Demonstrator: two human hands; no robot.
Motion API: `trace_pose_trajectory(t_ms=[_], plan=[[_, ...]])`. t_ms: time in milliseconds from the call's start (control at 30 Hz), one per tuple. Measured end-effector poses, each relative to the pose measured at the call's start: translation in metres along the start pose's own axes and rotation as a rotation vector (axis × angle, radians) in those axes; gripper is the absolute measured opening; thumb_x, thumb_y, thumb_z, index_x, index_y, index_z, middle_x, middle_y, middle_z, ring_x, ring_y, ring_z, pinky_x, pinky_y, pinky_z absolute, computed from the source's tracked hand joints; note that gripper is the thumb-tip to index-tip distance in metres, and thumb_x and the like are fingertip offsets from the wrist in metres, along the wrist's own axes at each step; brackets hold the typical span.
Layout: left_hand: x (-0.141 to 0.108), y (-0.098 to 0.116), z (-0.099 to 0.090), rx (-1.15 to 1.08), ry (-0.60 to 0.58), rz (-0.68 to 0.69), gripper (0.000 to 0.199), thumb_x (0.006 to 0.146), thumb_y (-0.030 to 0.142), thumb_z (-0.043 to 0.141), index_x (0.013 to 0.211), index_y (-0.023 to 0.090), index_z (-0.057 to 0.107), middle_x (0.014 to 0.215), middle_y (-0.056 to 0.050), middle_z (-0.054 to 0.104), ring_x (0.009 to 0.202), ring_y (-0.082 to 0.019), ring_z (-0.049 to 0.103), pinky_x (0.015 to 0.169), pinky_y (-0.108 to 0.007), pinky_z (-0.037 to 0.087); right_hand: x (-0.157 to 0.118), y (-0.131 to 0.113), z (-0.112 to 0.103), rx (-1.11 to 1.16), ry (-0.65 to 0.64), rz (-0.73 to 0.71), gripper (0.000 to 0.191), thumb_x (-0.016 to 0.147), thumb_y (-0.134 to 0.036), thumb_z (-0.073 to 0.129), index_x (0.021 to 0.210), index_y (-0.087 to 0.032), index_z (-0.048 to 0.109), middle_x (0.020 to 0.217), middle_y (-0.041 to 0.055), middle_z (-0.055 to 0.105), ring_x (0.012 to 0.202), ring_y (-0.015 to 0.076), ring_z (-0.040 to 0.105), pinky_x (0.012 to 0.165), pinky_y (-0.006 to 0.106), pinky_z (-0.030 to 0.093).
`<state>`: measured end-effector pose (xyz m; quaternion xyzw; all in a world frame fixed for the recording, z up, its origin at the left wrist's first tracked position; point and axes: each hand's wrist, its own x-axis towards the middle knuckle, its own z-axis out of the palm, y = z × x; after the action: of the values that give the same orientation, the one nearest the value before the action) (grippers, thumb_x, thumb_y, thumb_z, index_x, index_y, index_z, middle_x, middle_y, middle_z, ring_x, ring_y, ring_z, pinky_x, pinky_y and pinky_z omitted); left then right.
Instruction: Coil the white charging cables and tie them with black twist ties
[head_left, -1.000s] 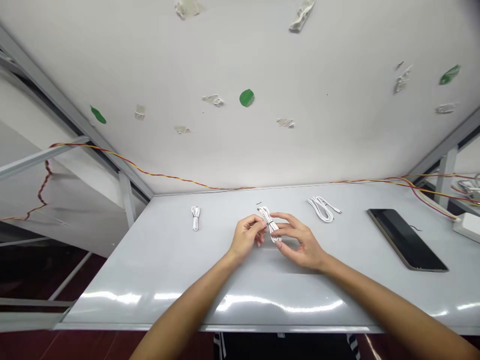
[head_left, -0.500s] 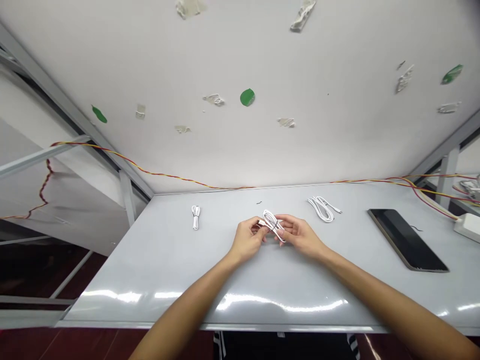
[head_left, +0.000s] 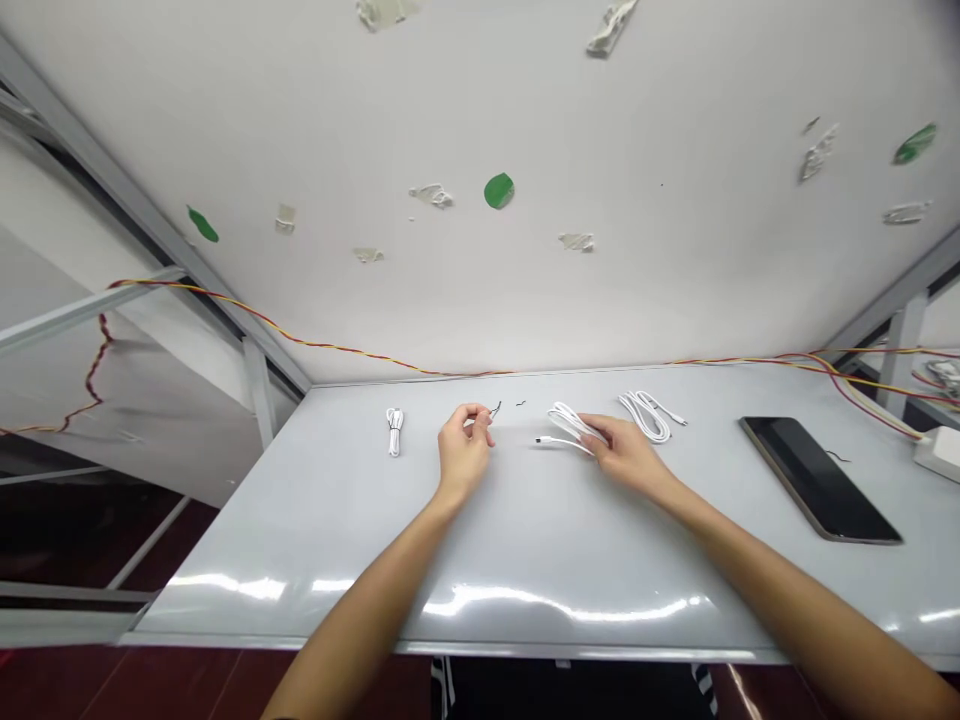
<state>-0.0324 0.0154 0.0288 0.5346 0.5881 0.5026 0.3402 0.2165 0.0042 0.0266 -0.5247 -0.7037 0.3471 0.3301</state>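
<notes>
My right hand (head_left: 619, 450) is closed around one side of a loosely coiled white charging cable (head_left: 568, 420). One plug end of that cable sticks out to the left, below the loops. My left hand (head_left: 465, 450) is apart from it, its fingers pinching a short black twist tie (head_left: 496, 409). Another black twist tie (head_left: 520, 403) lies on the table just beyond the left fingertips. Left of my hands is a white cable bundle (head_left: 395, 432) with a dark tie around it. Just past my right hand, a looped white cable (head_left: 651, 415) rests on the table.
On the right of the grey table (head_left: 315, 540) lies a dark tablet or phone (head_left: 817, 478), with a thin black tie (head_left: 837, 456) beside it. A white power strip (head_left: 939, 452) stands at the right edge. Twisted red-yellow wires (head_left: 337, 349) run along the back wall.
My hands have moved apart. The black tie has come off the cable into my left fingers, which went left. The cable, now loosened with its plug end out, stays in my right hand.
</notes>
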Motion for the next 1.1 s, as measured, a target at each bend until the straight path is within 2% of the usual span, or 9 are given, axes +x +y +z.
trace_pose_trajectory(t_ms=[133, 233, 333, 467, 633, 733, 833, 933, 1100], plan=[[0.002, -0.004, 0.002, -0.059, -0.025, -0.016, 0.025, 0.088, 0.041, 0.056, 0.090, 0.016, 0.059, 0.089, -0.005, 0.064, 0.053, -0.007, 0.055, 0.045, -0.019, 0.036, 0.003, 0.016, -0.004, -0.594, 0.317, -0.010, 0.033, 0.092, -0.022, 0.047, 0.119, -0.013, 0.064, 0.101, 0.0191, 0.068, 0.095, 0.0342, 0.063, 0.084, 0.049, 0.048], [-0.004, -0.003, 0.007, -0.023, -0.106, 0.018, 0.022, 0.089, 0.037, 0.054, 0.088, 0.017, 0.059, 0.082, -0.003, 0.063, 0.052, -0.008, 0.054, 0.046, -0.020, 0.038, 0.000, 0.012, -0.001, -0.587, 0.391, -0.159, 0.034, 0.093, -0.033, 0.053, 0.121, -0.018, 0.064, 0.119, 0.0192, 0.064, 0.114, 0.0382, 0.056, 0.097, 0.057, 0.041], [-0.012, -0.002, 0.012, 0.125, -0.226, 0.186, 0.016, 0.091, 0.030, 0.052, 0.086, 0.018, 0.061, 0.079, -0.002, 0.064, 0.059, -0.011, 0.057, 0.056, -0.022, 0.043, -0.007, -0.002, 0.012, -0.215, 0.205, -0.259, 0.039, 0.093, -0.042, 0.055, 0.127, -0.022, 0.062, 0.126, 0.0137, 0.063, 0.113, 0.0315, 0.059, 0.097, 0.051, 0.046], [-0.025, -0.004, 0.015, 0.374, -0.345, 0.523, 0.021, 0.096, 0.021, 0.043, 0.091, 0.019, 0.064, 0.090, -0.005, 0.067, 0.078, -0.015, 0.062, 0.071, -0.025, 0.047, -0.015, -0.013, 0.031, 0.366, -0.189, -0.035, 0.042, 0.092, -0.049, 0.055, 0.121, -0.021, 0.066, 0.094, 0.0078, 0.073, 0.080, 0.0212, 0.069, 0.077, 0.040, 0.057], [-0.032, -0.004, 0.016, 0.579, -0.455, 0.656, 0.026, 0.099, 0.020, 0.039, 0.104, 0.021, 0.064, 0.098, -0.006, 0.069, 0.080, -0.017, 0.065, 0.068, -0.025, 0.048, -0.014, -0.011, 0.032, 0.418, -0.149, 0.008, 0.034, 0.087, -0.047, 0.062, 0.103, -0.019, 0.074, 0.088, 0.0061, 0.074, 0.077, 0.0213, 0.069, 0.075, 0.039, 0.057], [-0.025, -0.002, 0.013, 0.692, -0.398, 0.621, 0.025, 0.098, 0.027, 0.043, 0.112, 0.023, 0.063, 0.108, -0.009, 0.067, 0.092, -0.023, 0.065, 0.077, -0.033, 0.050, -0.006, -0.005, 0.014, 0.082, 0.013, -0.163, 0.030, 0.092, -0.042, 0.054, 0.106, -0.023, 0.074, 0.097, 0.0068, 0.074, 0.085, 0.0239, 0.068, 0.074, 0.038, 0.055], [-0.010, -0.002, 0.001, 0.848, -0.234, 0.524, 0.029, 0.093, 0.018, 0.047, 0.117, 0.021, 0.062, 0.129, -0.016, 0.057, 0.115, -0.033, 0.055, 0.094, -0.050, 0.044, 0.006, 0.011, -0.015, -0.400, 0.323, -0.198, 0.036, 0.096, -0.038, 0.043, 0.114, -0.019, 0.069, 0.101, 0.0123, 0.071, 0.087, 0.0265, 0.066, 0.074, 0.038, 0.050], [0.008, -0.005, -0.019, 1.146, -0.074, 0.361, 0.039, 0.085, 0.009, 0.052, 0.121, 0.021, 0.061, 0.144, -0.017, 0.044, 0.130, -0.040, 0.040, 0.102, -0.058, 0.034, 0.015, 0.034, -0.048, -0.796, 0.487, 0.044, 0.041, 0.097, -0.038, 0.040, 0.109, -0.011, 0.069, 0.095, 0.0182, 0.068, 0.086, 0.0297, 0.064, 0.071, 0.038, 0.045], [0.027, -0.008, -0.054, 1.381, 0.108, 0.073, 0.047, 0.082, 0.007, 0.053, 0.128, 0.014, 0.055, 0.144, -0.024, 0.039, 0.121, -0.048, 0.043, 0.086, -0.061, 0.042, 0.018, 0.063, -0.084, -0.915, 0.361, 0.459, 0.056, 0.096, -0.051, 0.038, 0.089, -0.009, 0.073, 0.082, 0.0225, 0.067, 0.080, 0.0333, 0.064, 0.064, 0.038, 0.040]])
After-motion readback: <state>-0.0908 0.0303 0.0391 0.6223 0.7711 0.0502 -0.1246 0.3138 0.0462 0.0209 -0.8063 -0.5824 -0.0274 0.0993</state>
